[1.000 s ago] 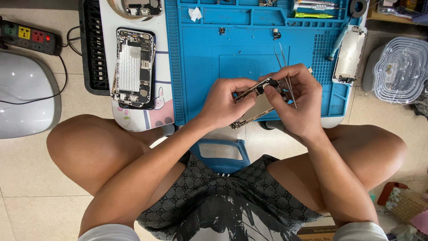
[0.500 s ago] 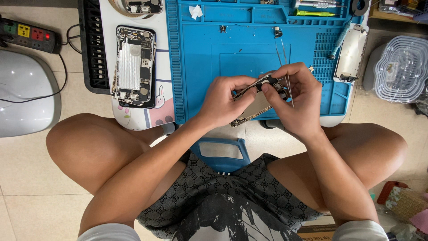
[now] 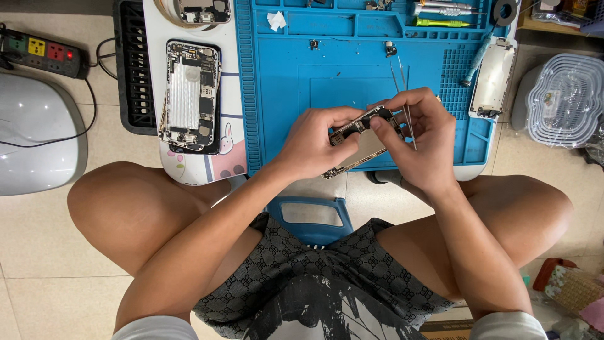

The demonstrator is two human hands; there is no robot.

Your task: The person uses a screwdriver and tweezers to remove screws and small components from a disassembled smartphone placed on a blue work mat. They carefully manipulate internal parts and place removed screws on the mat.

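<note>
Both hands are up over the near edge of the blue mat (image 3: 283,113). The left hand (image 3: 311,145) grips the gutted phone frame (image 3: 358,141) by its lower side, fingers curled round it. The right hand (image 3: 418,135) pinches the frame's top end and has tweezers (image 3: 402,82) tucked between its fingers. Another opened phone (image 3: 189,94) lies off to the left on the white tabletop (image 3: 229,157).
</note>
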